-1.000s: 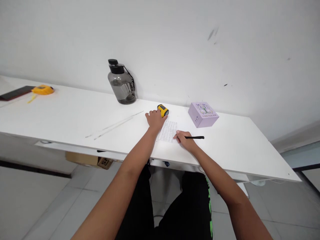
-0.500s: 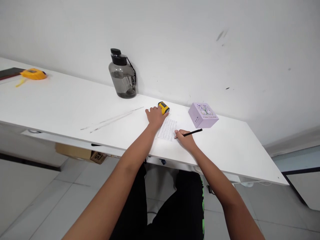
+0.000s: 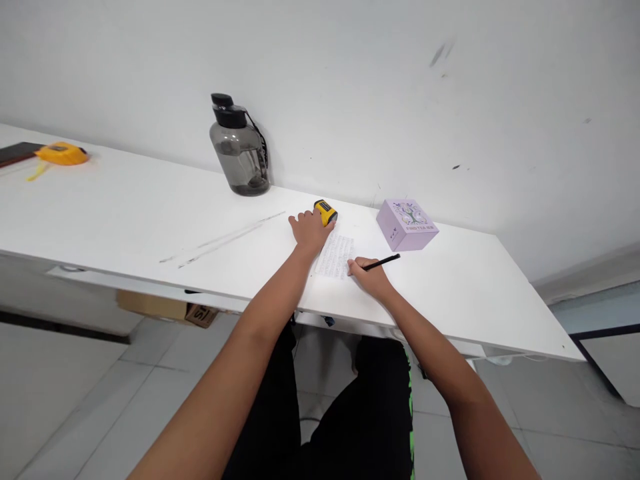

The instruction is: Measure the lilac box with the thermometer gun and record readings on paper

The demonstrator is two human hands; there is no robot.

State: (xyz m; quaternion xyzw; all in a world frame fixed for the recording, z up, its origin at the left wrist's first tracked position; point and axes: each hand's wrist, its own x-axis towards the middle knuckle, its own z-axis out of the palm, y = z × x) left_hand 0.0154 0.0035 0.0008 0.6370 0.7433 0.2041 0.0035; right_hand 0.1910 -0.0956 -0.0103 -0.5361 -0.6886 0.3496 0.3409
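A small white sheet of paper covered in handwritten lines point(image 3: 336, 256) lies on the white table point(image 3: 450, 287). My right hand point(image 3: 369, 275) is closed on a black pen point(image 3: 383, 262), its tip side at the paper's right edge and hidden by my fingers. At the top of the sheet is a yellow and black tape measure point(image 3: 327, 213). My left hand point(image 3: 307, 232) holds it between thumb and index finger, while the other fingers rest on the table to its left. Part of the tape measure is covered by that hand.
A lilac box point(image 3: 407, 225) stands right of the paper. Against the wall is a grey translucent bottle point(image 3: 241, 157) with liquid inside. Far left lie an orange tape measure point(image 3: 63, 154) and a dark flat object point(image 3: 17, 153). A cardboard box point(image 3: 155, 307) shows beneath the table.
The view has shifted slightly. My right hand stays at the paper's right edge with the pen, and my left hand keeps its place at the tape measure.
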